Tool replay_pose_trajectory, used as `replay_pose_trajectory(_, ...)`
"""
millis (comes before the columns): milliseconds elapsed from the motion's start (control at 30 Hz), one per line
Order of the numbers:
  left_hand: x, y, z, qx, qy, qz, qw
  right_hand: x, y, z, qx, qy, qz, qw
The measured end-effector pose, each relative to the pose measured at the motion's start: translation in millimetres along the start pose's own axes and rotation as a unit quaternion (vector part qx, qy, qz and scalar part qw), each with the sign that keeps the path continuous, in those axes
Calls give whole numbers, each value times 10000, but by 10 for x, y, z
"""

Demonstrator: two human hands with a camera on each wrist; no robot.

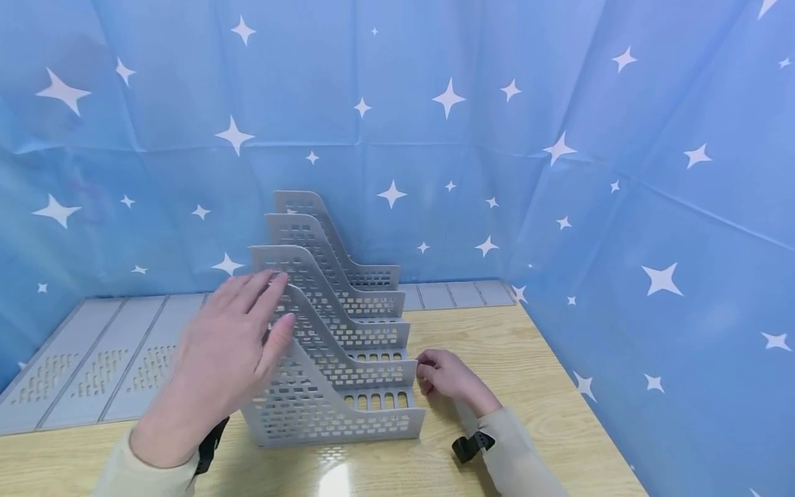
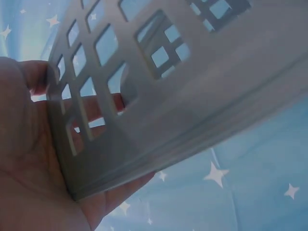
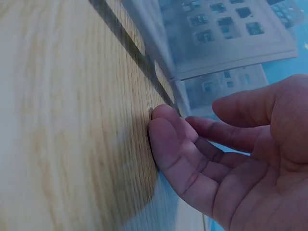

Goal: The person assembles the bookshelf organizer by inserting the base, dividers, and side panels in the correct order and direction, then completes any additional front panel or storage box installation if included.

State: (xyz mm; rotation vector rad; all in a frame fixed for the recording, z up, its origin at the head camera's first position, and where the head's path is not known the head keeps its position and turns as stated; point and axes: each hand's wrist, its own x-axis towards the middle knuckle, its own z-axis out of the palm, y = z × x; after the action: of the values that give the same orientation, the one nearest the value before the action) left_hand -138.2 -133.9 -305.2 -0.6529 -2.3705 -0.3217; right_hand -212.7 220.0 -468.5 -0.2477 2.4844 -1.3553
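Note:
A grey plastic file rack [image 1: 338,421] with perforated, sloping dividers stands upright on the table. My left hand [image 1: 232,338] is at its tall back end on the near side, fingers straight and reaching past the top edge of the nearest divider. In the left wrist view, the perforated panel [image 2: 159,110] lies against the palm, and parts of the fingers show through its holes. My right hand [image 1: 450,376] is beside the low front end of the rack. In the right wrist view its fingers [image 3: 166,139] are loosely bent, tips right at the tabletop, with nothing between them and the thumb.
Flat grey panels [image 1: 112,366], some with slots, lie on the wooden table [image 1: 497,345] to the left. More grey panel [image 1: 459,295] runs along the back edge behind the rack. A blue curtain [image 1: 397,124] with white stars encloses the back and right side.

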Motion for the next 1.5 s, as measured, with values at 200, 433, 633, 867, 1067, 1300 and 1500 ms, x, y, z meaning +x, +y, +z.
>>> replay_pose_trajectory(200, -112, -163, -106, -215, 43, -240, 9995, 85, -20, -28, 404, 10, 117, 9991)
replay_pose_trajectory(433, -294, -392, -202, -609, -38, -668, 9959, 285, -44, -11, 1529, -318, 65, 9877)
replay_pose_trajectory(633, -465, -600, -238, -1037, 142, -908, 9904, 405, -206, 98, 2406, -310, -85, 9701)
replay_pose_trajectory(867, -603, -741, -163, -1244, 609, -973, 9856, 274, -537, 7, 2402, -74, -712, 9681)
replay_pose_trajectory(1067, -679, -730, -63, -1724, 666, -1166, 9758, 59, -778, -221, 2175, 151, -755, 9730)
replay_pose_trajectory(1300, -739, -688, 195, -2224, -3, -1371, 9653, -209, -1024, -550, 1570, 520, -637, 9842)
replay_pose_trajectory(1500, -811, -537, 486, -2489, -398, -1329, 9585, -383, -1151, -842, 867, 767, -549, 9918)
